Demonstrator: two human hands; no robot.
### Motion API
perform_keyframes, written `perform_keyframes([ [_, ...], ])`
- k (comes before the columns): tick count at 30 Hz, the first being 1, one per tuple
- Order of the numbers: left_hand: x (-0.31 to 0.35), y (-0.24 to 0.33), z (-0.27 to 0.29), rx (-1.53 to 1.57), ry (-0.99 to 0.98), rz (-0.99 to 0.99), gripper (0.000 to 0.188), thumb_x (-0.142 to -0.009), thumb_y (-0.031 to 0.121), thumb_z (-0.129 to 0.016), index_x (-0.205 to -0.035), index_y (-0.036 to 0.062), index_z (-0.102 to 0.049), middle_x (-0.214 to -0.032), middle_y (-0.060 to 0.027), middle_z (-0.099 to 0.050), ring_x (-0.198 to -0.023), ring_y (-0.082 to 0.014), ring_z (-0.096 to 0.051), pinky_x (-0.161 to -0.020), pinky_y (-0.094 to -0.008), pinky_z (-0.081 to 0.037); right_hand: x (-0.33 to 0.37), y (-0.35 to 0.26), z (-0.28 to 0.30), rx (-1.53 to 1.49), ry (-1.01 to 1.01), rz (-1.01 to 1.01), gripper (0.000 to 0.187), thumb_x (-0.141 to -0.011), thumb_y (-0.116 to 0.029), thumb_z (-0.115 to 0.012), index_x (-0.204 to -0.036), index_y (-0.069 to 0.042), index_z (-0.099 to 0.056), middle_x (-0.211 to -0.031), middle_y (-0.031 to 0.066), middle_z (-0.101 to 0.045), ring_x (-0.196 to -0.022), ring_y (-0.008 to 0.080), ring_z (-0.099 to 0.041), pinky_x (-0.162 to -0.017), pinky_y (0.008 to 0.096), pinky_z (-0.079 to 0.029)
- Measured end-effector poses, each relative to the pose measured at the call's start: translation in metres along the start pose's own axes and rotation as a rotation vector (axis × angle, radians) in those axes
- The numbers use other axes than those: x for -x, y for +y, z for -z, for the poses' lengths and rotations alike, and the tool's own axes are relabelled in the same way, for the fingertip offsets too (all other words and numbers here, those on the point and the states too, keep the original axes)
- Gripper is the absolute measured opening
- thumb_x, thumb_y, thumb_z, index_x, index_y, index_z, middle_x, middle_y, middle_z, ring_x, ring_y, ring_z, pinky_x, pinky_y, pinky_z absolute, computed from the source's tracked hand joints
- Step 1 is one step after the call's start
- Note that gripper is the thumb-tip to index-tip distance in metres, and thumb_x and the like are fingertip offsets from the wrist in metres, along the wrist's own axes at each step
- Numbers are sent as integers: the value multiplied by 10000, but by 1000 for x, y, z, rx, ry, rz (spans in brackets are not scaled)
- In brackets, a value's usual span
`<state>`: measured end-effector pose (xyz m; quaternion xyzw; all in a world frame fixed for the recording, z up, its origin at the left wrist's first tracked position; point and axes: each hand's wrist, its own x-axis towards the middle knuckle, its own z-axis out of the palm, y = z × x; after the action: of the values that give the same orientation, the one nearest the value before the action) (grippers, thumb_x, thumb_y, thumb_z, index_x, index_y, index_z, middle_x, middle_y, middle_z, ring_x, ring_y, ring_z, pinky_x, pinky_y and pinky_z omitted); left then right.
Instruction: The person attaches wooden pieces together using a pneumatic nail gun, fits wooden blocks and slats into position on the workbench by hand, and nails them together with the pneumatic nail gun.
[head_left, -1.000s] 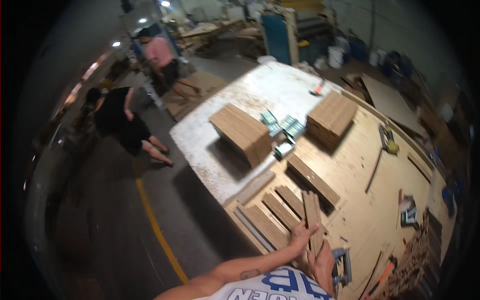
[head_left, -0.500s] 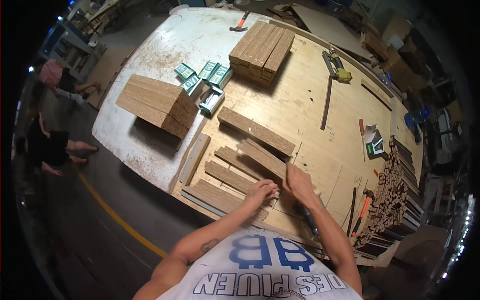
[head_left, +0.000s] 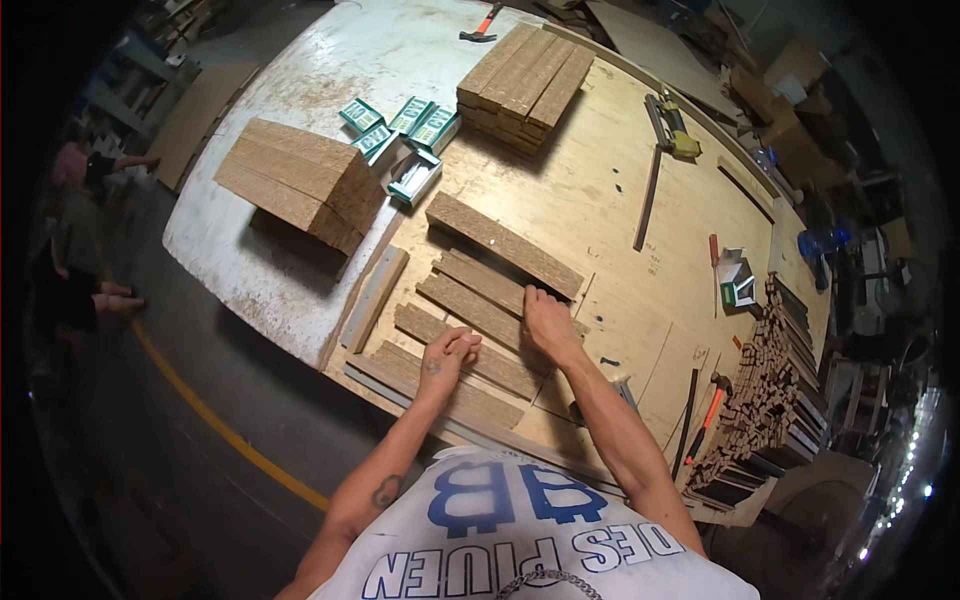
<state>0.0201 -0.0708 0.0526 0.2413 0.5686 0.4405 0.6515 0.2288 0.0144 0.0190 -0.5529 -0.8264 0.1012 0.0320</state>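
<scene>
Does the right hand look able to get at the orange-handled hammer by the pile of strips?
Probably yes: nothing appears to cover the hammer, which lies on the right hand's side; that hand would first have to leave the wooden board at its fingertips.

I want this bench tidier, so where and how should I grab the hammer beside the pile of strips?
Probably by the orange handle, from above on your side: it slants toward you, with the head at the far end and the pile close on its right.
</scene>
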Motion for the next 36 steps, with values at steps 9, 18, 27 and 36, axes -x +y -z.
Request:
perform_keyframes([
  [9, 28, -12, 26, -41, -23, 48, 333, -1006, 194, -581, -1242, -41, -595, -1103, -131, -694, -974, -167, -674, -847, -257, -548, 2, 3, -4, 21, -19, -59, 152, -845, -47, -541, -993, -11, -537, -900, 179, -642, -820, 335, -676, -685, 451, -554],
  [18, 38, -2, 77, 21, -29, 19, 298, -964, 126, -632, -1196, -59, -601, -1051, -121, -704, -925, -150, -678, -781, -228, -536, 10, 5, 0, -59, -86, -106, 599, -824, -267, -741, -1301, -7, -488, -1089, 187, -613, -1026, 356, -615, -833, 457, -522],
  [27, 29, -4, 108, -495, -146, -135, 339, -949, 212, -664, -1170, -42, -627, -997, -125, -709, -888, -163, -688, -781, -284, -553, 7, -4, 5, -81, -117, -175, 578, -819, -237, -741, -1292, -13, -495, -1105, 185, -611, -1041, 367, -606, -871, 463, -512],
  [36, 19, 26, 87, -889, -403, -380, 382, -943, 271, -621, -1186, -24, -638, -985, -216, -710, -888, -321, -707, -777, -372, -544, 8, -6, -1, -84, -15, -105, 527, -830, -199, -683, -1287, -8, -505, -1065, 180, -607, -1017, 354, -610, -819, 473, -515],
])
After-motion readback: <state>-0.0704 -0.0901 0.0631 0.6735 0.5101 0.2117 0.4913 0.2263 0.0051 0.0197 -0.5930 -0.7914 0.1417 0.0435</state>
